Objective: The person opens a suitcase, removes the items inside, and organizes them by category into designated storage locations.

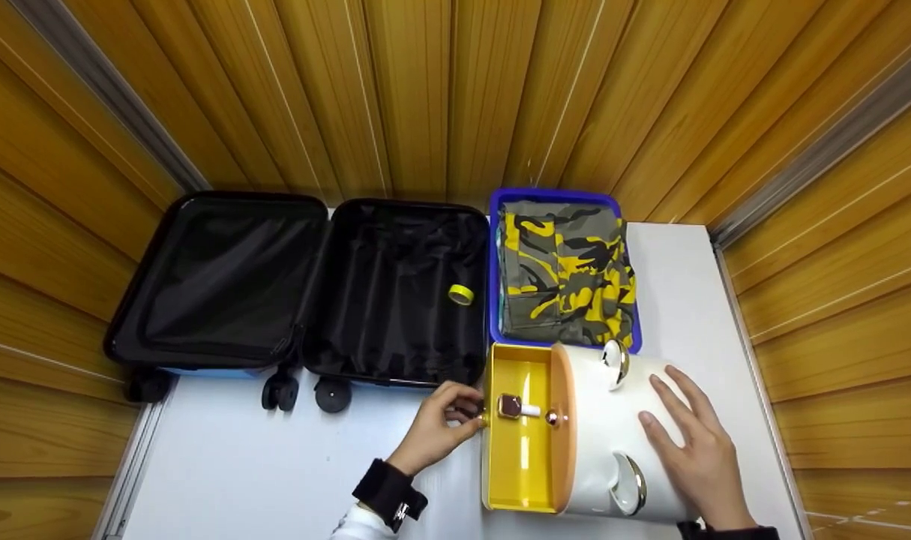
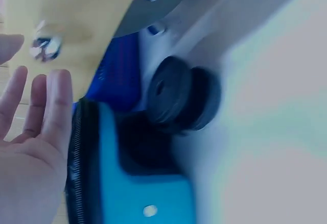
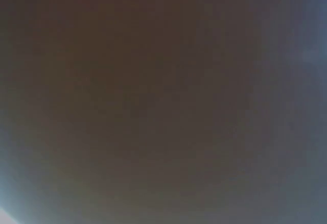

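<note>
My left hand (image 1: 436, 424) is at the front of a pulled-out yellow drawer (image 1: 519, 472), thumb and fingers bent loosely about its small knob (image 2: 46, 48). In the left wrist view the fingertips appear apart from that knob. Inside the drawer lies a nail polish bottle (image 1: 510, 406), dark with a white cap. The drawer belongs to a white rounded storage box (image 1: 594, 420) with an orange front panel (image 1: 564, 457). On the box's right part rests my right hand (image 1: 699, 454), fingers spread. The right wrist view is dark and blurred.
An open black suitcase (image 1: 230, 277) lies behind on the left, with a yellow tape roll (image 1: 461, 295) in its right half. Behind the box, a blue basket (image 1: 552, 196) holds folded camouflage clothing (image 1: 564, 277). Wood-patterned walls (image 1: 418, 97) enclose the white table (image 1: 268, 465).
</note>
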Action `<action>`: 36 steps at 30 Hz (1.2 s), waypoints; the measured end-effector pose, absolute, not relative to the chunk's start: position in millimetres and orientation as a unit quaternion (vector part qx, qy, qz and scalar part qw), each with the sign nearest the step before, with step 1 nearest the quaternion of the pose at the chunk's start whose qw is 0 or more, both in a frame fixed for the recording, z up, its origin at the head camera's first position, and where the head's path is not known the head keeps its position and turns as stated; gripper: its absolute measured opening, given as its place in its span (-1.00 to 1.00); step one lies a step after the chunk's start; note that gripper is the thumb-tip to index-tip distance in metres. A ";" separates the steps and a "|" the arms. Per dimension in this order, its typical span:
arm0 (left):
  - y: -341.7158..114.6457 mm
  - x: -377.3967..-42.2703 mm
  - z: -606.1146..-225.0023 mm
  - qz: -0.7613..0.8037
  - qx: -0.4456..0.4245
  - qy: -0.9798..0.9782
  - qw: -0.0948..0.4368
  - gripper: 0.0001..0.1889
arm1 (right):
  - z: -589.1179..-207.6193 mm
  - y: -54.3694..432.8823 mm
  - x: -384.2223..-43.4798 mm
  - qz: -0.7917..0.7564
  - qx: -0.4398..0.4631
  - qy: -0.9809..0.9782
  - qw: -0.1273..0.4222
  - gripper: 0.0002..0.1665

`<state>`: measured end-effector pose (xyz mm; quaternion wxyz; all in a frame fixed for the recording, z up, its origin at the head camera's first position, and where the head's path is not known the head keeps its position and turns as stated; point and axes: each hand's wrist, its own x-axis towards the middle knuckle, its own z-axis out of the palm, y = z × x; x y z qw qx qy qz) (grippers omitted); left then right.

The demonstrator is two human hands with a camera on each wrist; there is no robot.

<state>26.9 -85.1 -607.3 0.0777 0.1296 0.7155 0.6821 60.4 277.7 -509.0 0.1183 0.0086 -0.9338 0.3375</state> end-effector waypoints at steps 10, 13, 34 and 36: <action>-76.7 33.5 -615.7 0.721 0.063 0.684 0.088 -0.81 | -508.0 276.9 59.3 0.330 0.007 -0.936 0.118 -0.31; -72.8 33.3 -616.0 0.723 0.059 0.682 0.087 -0.80 | -507.6 276.7 59.4 0.336 0.006 -0.935 0.111 -0.32; -8.0 31.6 -613.8 0.746 0.076 0.655 0.097 -0.82 | -508.8 277.9 60.1 0.340 0.016 -0.933 0.116 -0.32; -3.1 32.3 -614.3 0.748 0.078 0.652 0.098 -0.82 | -509.5 277.9 60.1 0.340 0.021 -0.932 0.123 -0.30</action>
